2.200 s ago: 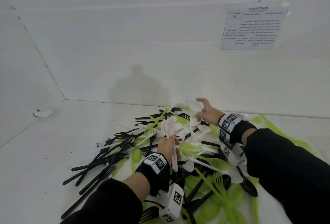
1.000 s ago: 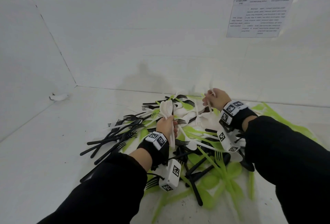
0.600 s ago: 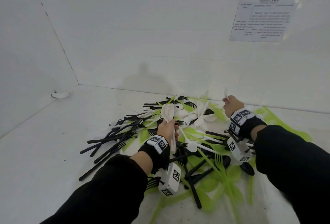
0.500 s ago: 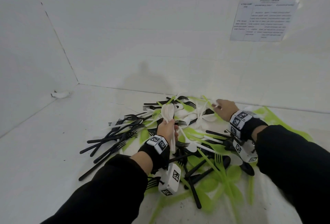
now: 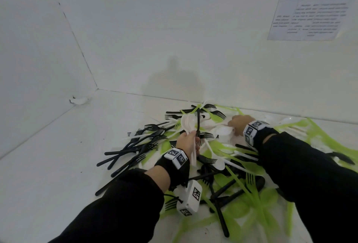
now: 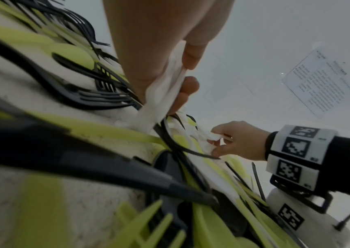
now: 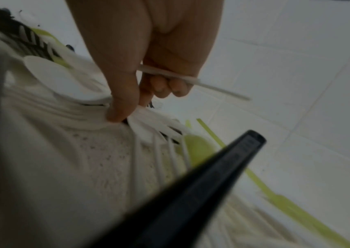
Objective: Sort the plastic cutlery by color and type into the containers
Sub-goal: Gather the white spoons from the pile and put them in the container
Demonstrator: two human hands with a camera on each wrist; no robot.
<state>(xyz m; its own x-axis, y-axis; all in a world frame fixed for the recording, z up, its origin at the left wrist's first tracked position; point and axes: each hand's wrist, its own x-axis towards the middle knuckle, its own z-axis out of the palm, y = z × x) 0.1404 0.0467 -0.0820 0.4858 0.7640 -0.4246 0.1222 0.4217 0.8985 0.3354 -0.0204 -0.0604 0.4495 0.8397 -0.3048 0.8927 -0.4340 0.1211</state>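
Note:
A tangled pile of black, white and green plastic cutlery [image 5: 222, 167] lies on the white surface. My left hand [image 5: 188, 142] grips a bundle of white spoons [image 5: 187, 122] upright above the pile, their handles [image 6: 163, 90] clamped between the fingers. A black handle [image 5: 198, 122] stands up beside the bundle. My right hand [image 5: 237, 124] is down in the far side of the pile. In the right wrist view its curled fingers [image 7: 169, 83] hold a thin white utensil handle [image 7: 190, 79], and the thumb presses on white spoons [image 7: 59, 78] lying there. No container is in view.
White walls close in at the back and left. A printed sheet [image 5: 310, 14] hangs on the back wall. A small white scrap [image 5: 78, 100] lies in the left corner. Bare surface stretches left of the pile. A black handle [image 7: 190, 193] crosses close under my right wrist.
My right hand rose from the pile with a white piece, then dropped back down onto the white spoons. My left hand kept its bundle upright in nearly the same place.

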